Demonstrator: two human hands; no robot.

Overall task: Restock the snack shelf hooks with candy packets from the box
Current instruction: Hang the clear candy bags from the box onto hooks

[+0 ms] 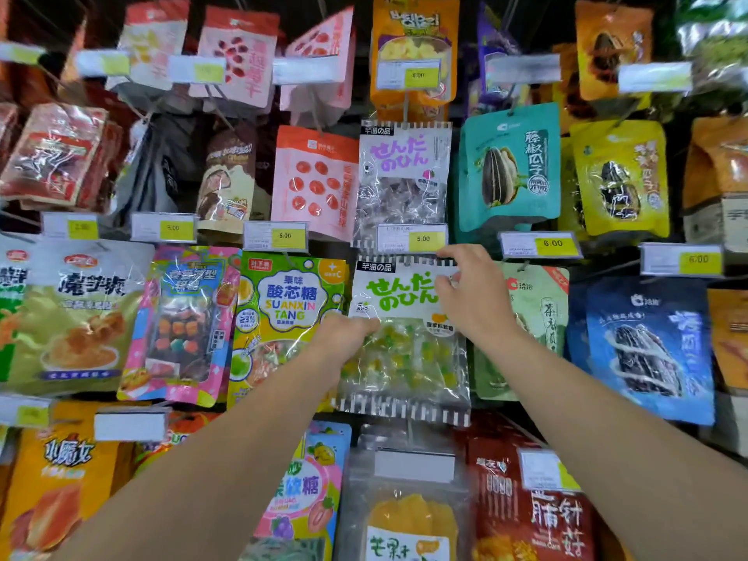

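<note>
A clear candy packet [404,358] with green lettering, yellow-green sweets and striped edges hangs in the middle row of the snack wall. My left hand [344,338] grips its left side at mid height. My right hand [469,293] pinches its top right corner just below the yellow 5.00 price tag [421,238]. The hook itself is hidden behind the tag and my fingers. A matching packet with purple lettering [404,176] hangs directly above. The box is out of view.
Packets crowd every side: a green SUANXIN TANG bag [287,317] to the left, a pale green seed bag [538,317] to the right, a mango packet [409,516] below. Price tag holders jut forward from each hook row.
</note>
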